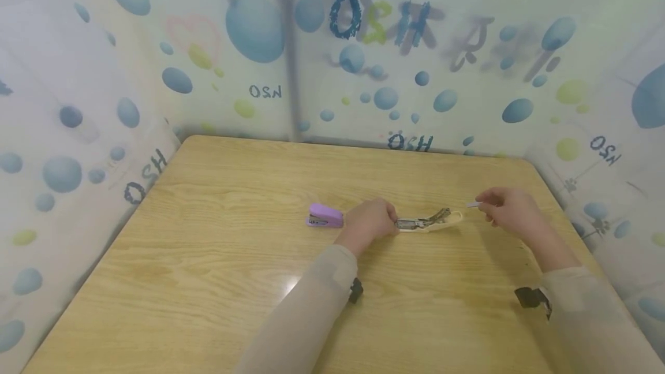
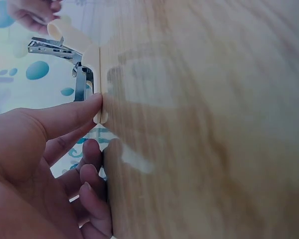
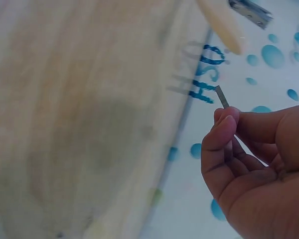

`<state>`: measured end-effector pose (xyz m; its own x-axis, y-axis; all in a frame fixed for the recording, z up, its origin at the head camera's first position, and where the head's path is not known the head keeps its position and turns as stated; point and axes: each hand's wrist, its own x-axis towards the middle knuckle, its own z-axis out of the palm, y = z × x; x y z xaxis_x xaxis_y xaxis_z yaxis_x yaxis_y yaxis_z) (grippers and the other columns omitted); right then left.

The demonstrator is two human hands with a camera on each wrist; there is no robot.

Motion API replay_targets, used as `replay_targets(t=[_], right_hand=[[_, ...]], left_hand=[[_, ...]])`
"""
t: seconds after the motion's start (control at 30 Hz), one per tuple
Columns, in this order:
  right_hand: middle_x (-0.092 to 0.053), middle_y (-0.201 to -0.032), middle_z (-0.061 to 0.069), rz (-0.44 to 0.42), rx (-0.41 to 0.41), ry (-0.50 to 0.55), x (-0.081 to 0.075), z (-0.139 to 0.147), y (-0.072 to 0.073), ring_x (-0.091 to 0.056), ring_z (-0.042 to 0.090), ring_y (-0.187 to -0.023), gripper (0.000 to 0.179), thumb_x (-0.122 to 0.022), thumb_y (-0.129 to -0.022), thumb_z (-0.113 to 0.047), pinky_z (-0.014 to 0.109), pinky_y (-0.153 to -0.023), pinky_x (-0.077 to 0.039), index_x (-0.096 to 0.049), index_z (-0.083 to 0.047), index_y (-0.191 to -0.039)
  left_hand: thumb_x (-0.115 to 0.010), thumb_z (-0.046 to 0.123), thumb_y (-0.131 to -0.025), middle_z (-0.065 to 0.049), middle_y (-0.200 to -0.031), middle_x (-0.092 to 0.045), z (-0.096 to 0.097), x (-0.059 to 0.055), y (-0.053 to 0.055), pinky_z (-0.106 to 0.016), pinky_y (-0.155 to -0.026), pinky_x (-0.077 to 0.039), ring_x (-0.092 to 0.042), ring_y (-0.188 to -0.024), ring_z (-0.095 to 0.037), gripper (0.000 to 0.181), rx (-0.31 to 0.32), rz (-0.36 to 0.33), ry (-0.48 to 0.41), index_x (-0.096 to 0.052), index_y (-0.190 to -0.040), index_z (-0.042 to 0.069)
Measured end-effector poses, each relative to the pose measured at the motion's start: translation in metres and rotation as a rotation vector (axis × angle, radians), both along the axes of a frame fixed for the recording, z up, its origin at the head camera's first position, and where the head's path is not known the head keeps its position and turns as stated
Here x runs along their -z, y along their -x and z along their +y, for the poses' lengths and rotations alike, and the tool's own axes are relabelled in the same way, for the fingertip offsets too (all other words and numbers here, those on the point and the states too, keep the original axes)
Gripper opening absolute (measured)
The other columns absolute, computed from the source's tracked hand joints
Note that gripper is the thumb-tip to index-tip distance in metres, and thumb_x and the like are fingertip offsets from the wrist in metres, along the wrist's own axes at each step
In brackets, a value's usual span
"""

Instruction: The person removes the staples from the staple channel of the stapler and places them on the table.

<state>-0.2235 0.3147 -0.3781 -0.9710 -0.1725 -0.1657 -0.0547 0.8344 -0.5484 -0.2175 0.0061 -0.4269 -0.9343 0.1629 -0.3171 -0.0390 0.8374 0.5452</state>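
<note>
A cream stapler [image 1: 439, 225] lies opened out flat on the table, its metal magazine showing and its top arm swung back to the right. My left hand [image 1: 369, 221] pinches the stapler's left end between thumb and forefinger; in the left wrist view the other fingers curl against the tabletop. Off the stapler's right end, my right hand [image 1: 511, 211] is raised above the table. Between its thumb and forefinger it pinches a short strip of staples [image 3: 222, 97], which points toward the stapler. A purple stapler [image 1: 325, 216] sits closed just left of my left hand.
The wooden table [image 1: 208, 258] runs back to a patterned wall curtain [image 1: 322, 91] with blue and green dots, which also closes in both sides. A dark wrist mount [image 1: 531, 298] hangs below my right sleeve.
</note>
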Motion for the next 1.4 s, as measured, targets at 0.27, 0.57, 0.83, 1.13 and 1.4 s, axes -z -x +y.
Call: replay_targets(t=[0.27, 0.57, 0.83, 1.13, 1.4], right_hand=[[-0.074, -0.117, 0.029, -0.031, -0.053, 0.024, 0.031, 0.008, -0.007, -0.068, 0.019, -0.083, 0.034, -0.062, -0.111, -0.012, 0.029, -0.068, -0.059, -0.063, 0.012, -0.135], [-0.076, -0.107, 0.019, -0.063, -0.051, 0.077, 0.046, 0.004, -0.012, -0.069, 0.017, -0.088, 0.027, -0.068, -0.108, -0.010, 0.027, -0.069, -0.060, -0.070, 0.008, -0.128], [-0.075, -0.103, 0.014, -0.052, -0.076, 0.033, 0.050, 0.002, -0.012, -0.065, 0.017, -0.085, 0.022, -0.068, -0.106, -0.008, 0.026, -0.067, -0.057, -0.073, 0.005, -0.122], [-0.076, -0.112, 0.020, -0.018, -0.090, -0.017, 0.050, -0.001, -0.012, -0.068, 0.030, -0.100, 0.016, -0.070, -0.105, -0.008, 0.031, -0.076, -0.055, -0.075, 0.002, -0.116], [-0.076, -0.115, 0.024, -0.012, -0.104, -0.024, 0.050, -0.001, -0.011, -0.070, 0.037, -0.107, 0.018, -0.070, -0.105, -0.009, 0.042, -0.084, -0.058, -0.075, 0.004, -0.117]], left_hand=[[-0.089, 0.036, -0.093, 0.010, -0.115, -0.079, 0.000, 0.001, 0.000, -0.047, -0.100, -0.055, -0.068, -0.100, -0.017, 0.017, 0.000, 0.004, 0.007, -0.080, -0.106, 0.029], [-0.089, 0.037, -0.093, 0.010, -0.114, -0.079, 0.001, 0.000, -0.001, -0.046, -0.098, -0.055, -0.068, -0.099, -0.016, 0.017, -0.006, 0.003, 0.013, -0.081, -0.106, 0.029], [-0.089, 0.036, -0.093, 0.010, -0.115, -0.079, 0.001, 0.000, -0.002, -0.047, -0.100, -0.055, -0.068, -0.100, -0.017, 0.018, -0.008, 0.007, 0.005, -0.080, -0.106, 0.029], [-0.089, 0.037, -0.092, 0.010, -0.116, -0.079, 0.001, 0.001, -0.002, -0.048, -0.100, -0.054, -0.068, -0.100, -0.017, 0.017, -0.012, 0.011, 0.013, -0.080, -0.104, 0.030], [-0.089, 0.037, -0.092, 0.009, -0.117, -0.079, 0.001, 0.001, -0.002, -0.047, -0.097, -0.054, -0.067, -0.098, -0.017, 0.017, -0.019, 0.011, 0.018, -0.079, -0.105, 0.030]])
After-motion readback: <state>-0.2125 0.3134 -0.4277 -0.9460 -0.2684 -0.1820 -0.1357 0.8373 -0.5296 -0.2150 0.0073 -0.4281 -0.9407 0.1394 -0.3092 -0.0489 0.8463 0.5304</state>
